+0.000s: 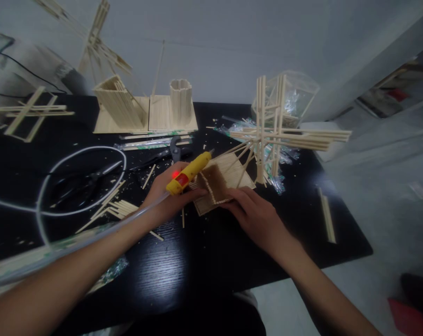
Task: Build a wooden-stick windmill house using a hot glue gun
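Note:
A yellow glue gun [189, 173] with a lit red light and a pale cord lies in my left hand [167, 189], its nozzle pointing up and right. The fingers of that hand are closed round it, and the thumb touches the left side of a small box of wooden sticks [214, 184]. My right hand [255, 217] has its fingers closed on the box's right front edge. The box stands on a flat wooden base [234, 168], which is joined behind to a cross-shaped stick structure [267, 135].
Two stick towers [118, 102] [181, 102] stand on boards at the back. Pliers [175, 149], loose sticks [123, 208] and a looped white cord [39, 196] lie on the left of the black table [232, 261]. A stick bundle [327, 217] lies at right.

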A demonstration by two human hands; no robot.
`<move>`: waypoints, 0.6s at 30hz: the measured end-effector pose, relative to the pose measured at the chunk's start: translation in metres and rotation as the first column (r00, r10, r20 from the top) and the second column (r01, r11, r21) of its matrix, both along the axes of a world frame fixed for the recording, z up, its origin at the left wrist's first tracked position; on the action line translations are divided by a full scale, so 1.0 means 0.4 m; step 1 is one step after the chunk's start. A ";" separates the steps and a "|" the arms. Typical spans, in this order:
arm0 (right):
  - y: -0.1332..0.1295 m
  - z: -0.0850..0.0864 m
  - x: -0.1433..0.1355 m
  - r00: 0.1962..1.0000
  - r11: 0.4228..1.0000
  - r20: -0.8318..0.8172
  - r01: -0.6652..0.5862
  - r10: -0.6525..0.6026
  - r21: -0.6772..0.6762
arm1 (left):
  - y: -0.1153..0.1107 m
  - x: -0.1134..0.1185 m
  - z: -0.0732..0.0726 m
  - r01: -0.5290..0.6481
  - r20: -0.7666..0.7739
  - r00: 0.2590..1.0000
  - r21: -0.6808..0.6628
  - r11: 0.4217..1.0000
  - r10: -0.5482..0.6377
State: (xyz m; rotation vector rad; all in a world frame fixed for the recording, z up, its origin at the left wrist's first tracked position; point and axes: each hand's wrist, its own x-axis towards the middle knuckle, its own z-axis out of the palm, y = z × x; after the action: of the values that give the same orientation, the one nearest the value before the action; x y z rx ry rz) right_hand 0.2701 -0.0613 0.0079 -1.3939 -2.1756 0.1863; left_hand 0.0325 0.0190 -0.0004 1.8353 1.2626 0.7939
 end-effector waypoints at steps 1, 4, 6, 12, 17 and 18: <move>-0.001 -0.002 0.003 1.000 1.000 -0.024 0.008 -0.008 0.013 | -0.001 -0.001 0.002 -0.011 -0.015 1.000 0.014 1.000 0.011; -0.001 -0.003 0.014 0.993 0.998 -0.104 0.053 -0.050 0.030 | -0.003 -0.002 0.007 -0.034 -0.028 0.999 0.012 0.999 0.034; -0.002 -0.002 0.021 0.981 0.995 -0.170 0.100 -0.099 0.000 | -0.005 -0.001 0.011 -0.039 -0.034 0.999 -0.004 0.999 0.038; -0.029 -0.008 0.014 0.858 0.962 -0.453 0.149 -0.241 -0.231 | -0.011 0.005 0.012 -0.060 0.008 0.998 -0.009 0.998 0.060; -0.049 -0.018 -0.026 0.851 0.952 -0.432 0.237 -0.298 -0.192 | -0.011 0.005 0.015 -0.044 0.036 0.998 -0.056 0.997 0.046; -0.050 -0.020 -0.034 0.854 0.950 -0.416 0.270 -0.312 -0.159 | -0.012 0.005 0.018 -0.040 0.045 0.998 -0.065 0.997 0.043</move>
State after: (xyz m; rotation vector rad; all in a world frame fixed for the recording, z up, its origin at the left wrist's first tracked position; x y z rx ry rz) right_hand 0.2564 -0.0814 -0.0002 -1.5423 -1.5847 0.4479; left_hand 0.0347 0.0143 0.0067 1.7348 1.2854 0.8050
